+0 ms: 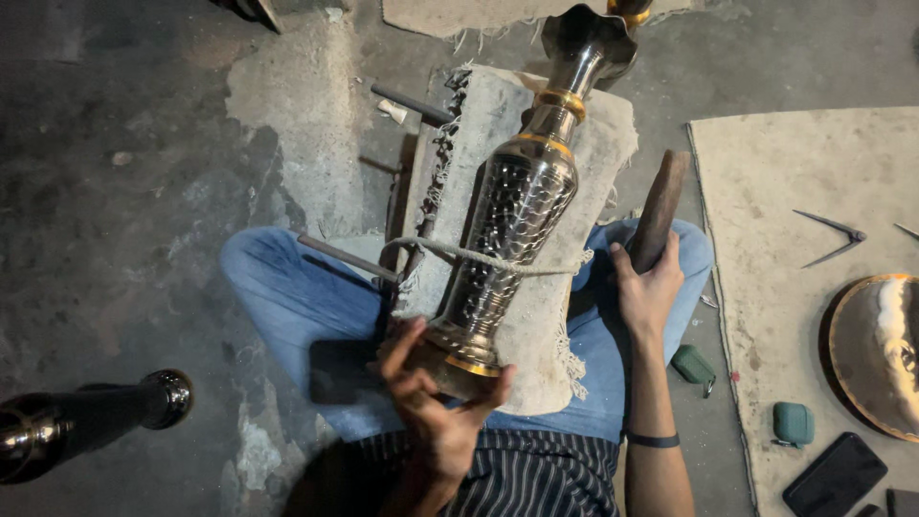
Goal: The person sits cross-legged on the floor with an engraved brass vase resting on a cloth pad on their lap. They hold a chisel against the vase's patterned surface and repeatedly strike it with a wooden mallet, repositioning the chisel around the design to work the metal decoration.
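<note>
Grey concrete floor (134, 163), stained and patched, fills most of the view. You sit cross-legged on it in blue jeans (287, 297) and a dark striped shirt (536, 479).

A worn pale cloth pad (603, 134) lies across your lap, running away from you, frayed at the edges. On it lies the metal vase (522, 206), on its side, base toward you and flared scalloped mouth pointing away. Dark polished body, hammered dimple pattern across the wide middle, smooth narrow neck, brass-coloured bands at the neck and at the foot. A rope (479, 257) crosses over the lower body and presses it to the pad.

Your left hand (436, 402) is closed around the vase foot, fingers curled over the base rim. Your right hand (649, 287) grips a dark wooden mallet (661, 206), which stands just beside the vase on its right, not touching it.

A pale mat (766, 191) lies on the floor to your right, bearing a round brass plate (876, 349) cut by the frame edge, metal dividers (835, 235), a black phone (835, 474) and a green earbud case (793, 423). A second green case (693, 366) sits by your right knee. Another dark vase (86, 421) lies at lower left, well apart. Thin metal rods (345, 257) stick out left of the pad. A dark band (653, 440) is on your right wrist.
</note>
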